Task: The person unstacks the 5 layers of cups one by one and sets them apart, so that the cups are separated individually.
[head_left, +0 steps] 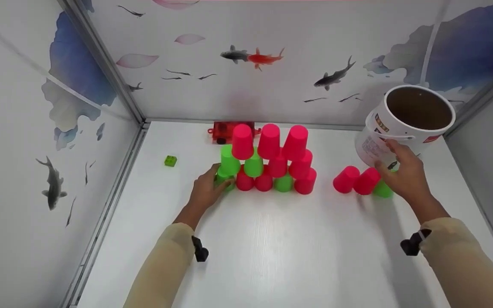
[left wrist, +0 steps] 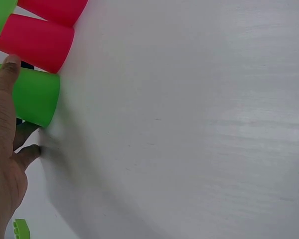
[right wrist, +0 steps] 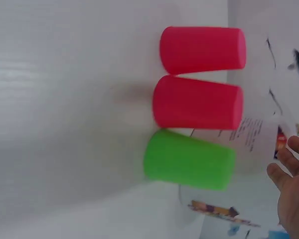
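Upside-down pink and green cups are stacked in a stepped wall, with three pink cups along the top tier. At the left end of the bottom row, my left hand holds a green cup, its thumb on the near side and its other fingers round the far side. My right hand hovers with fingers spread in front of the white bucket. Below that hand stand two pink cups and a green cup side by side; the hand overlaps the green one in the head view.
A red toy cart stands behind the cup wall near the back panel. To the left lies a small green toy brick. Printed panels enclose the white table at the back and both sides.
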Tool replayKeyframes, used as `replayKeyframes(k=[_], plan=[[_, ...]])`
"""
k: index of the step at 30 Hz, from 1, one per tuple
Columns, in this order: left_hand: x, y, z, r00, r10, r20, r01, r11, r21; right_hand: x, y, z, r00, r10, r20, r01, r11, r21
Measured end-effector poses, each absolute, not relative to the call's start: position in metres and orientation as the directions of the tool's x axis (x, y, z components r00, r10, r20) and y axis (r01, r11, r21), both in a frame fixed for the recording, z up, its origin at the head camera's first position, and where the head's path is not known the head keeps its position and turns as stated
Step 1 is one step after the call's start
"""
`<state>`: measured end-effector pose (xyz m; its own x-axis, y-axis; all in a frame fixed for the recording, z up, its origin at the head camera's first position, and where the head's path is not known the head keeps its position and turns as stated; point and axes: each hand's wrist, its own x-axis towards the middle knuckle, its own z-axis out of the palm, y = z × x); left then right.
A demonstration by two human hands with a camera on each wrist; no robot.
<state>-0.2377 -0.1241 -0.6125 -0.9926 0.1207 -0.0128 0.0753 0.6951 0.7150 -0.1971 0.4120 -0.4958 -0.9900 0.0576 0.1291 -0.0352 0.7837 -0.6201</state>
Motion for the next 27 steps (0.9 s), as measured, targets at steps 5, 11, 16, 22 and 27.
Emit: replayKeyframes(k=[5,11,16,22,27], plan=[[-0.237,-0.124,-0.612,-0.994,0.111,-0.021,0.061,0.685,0.726,-0.206,0.370,-0.470,-0.990,-0.029,0.137,-0.109,0.769,-0.630],[-0.238,-0.123,-0.610,-0.994,0.089,-0.060,0.019,0.694,0.720,-0.220,0.321,-0.449,-0.961,-0.162,0.223,-0.266,0.753,-0.601],[-0.239,-0.124,-0.610,-0.994,0.100,-0.047,0.036,0.695,0.718,-0.227,0.285,-0.436,-0.924,-0.258,0.282,-0.377,0.735,-0.563],[-0.239,-0.125,-0.610,-0.994,0.104,-0.036,0.046,0.692,0.721,-0.234,0.257,-0.430,-0.907,-0.328,0.265,-0.422,0.695,-0.583],[-0.240,-0.123,-0.610,-0.993,0.102,-0.053,0.032,0.691,0.722,-0.236,0.247,-0.435,-0.912,-0.338,0.233,-0.407,0.666,-0.625]])
